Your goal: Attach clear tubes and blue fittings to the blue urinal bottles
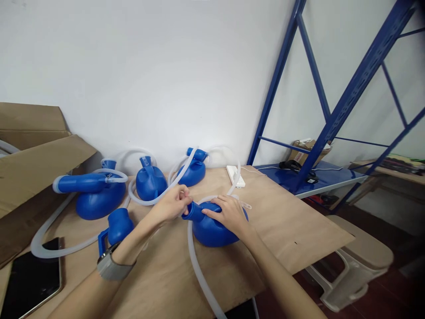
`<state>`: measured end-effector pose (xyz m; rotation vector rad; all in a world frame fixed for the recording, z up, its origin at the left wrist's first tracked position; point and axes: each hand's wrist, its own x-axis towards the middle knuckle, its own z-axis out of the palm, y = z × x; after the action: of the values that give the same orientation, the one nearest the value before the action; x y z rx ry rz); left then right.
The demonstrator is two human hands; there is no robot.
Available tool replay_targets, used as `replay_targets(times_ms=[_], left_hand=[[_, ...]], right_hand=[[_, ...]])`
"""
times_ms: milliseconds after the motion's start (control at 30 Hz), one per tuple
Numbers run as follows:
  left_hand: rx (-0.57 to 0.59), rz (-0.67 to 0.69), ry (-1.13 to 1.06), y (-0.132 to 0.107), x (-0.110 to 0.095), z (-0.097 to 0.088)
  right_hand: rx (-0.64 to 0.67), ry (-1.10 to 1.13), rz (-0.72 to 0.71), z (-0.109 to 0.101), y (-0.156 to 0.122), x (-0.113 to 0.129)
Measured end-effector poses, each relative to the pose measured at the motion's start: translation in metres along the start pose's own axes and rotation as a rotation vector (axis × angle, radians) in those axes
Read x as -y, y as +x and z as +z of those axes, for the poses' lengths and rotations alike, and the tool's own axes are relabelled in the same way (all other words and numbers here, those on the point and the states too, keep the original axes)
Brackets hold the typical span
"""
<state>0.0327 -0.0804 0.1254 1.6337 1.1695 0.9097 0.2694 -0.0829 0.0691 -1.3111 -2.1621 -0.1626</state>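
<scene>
A blue plastic urinal bottle (pixel 215 232) lies on the paper-covered table in front of me, its open neck pointing left. My right hand (pixel 229 213) holds it from above, fingers wrapped over its top. At the mouth of the neck (pixel 193 212), my left hand (pixel 174 202) is closed in a pinch, fingertips at the rim; whatever they hold is hidden. A translucent tube (pixel 199 266) runs past the bottle toward the table's front edge. A small clear strip (pixel 246 205) sticks out behind my right hand.
More blue urinal bottles (pixel 151 182) with coiled tubes stand along the wall. A loose blue spouted piece (pixel 120 225) sits beside my left forearm. A tablet (pixel 33 281) and cardboard box (pixel 40 164) are at left. A power strip (pixel 235 176), blue rack (pixel 282 79) and stool (pixel 361 241) are at right.
</scene>
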Motion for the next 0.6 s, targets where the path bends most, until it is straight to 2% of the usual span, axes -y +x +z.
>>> replay_targets(times_ms=[67, 133, 267, 367, 433, 500, 567, 600], left_hand=[[-0.015, -0.03, -0.102, -0.002, -0.004, -0.013], [-0.028, -0.014, -0.107, -0.005, -0.01, -0.028], [0.047, 0.008, 0.163, -0.013, -0.018, -0.057], [0.098, -0.033, 0.404, -0.019, -0.018, -0.072], [0.13, -0.07, 0.518, -0.021, -0.016, -0.078], [0.176, -0.112, 0.603, -0.024, -0.014, -0.084], [0.249, -0.173, 0.647, -0.025, -0.01, -0.087], [0.29, -0.204, 0.653, -0.025, -0.008, -0.088]], right_hand=[[0.001, -0.003, 0.008, 0.001, -0.001, -0.002], [0.005, -0.009, 0.029, 0.002, 0.001, -0.004], [0.01, 0.005, 0.005, -0.004, 0.013, -0.011], [-0.156, 0.062, -0.027, -0.024, -0.003, -0.011], [-0.302, 0.155, 0.054, -0.039, -0.04, -0.009], [-0.388, 0.253, 0.241, -0.051, -0.094, -0.006], [-0.583, 0.191, 0.545, -0.057, -0.154, -0.004], [-0.597, 0.123, 0.71, -0.058, -0.181, -0.002]])
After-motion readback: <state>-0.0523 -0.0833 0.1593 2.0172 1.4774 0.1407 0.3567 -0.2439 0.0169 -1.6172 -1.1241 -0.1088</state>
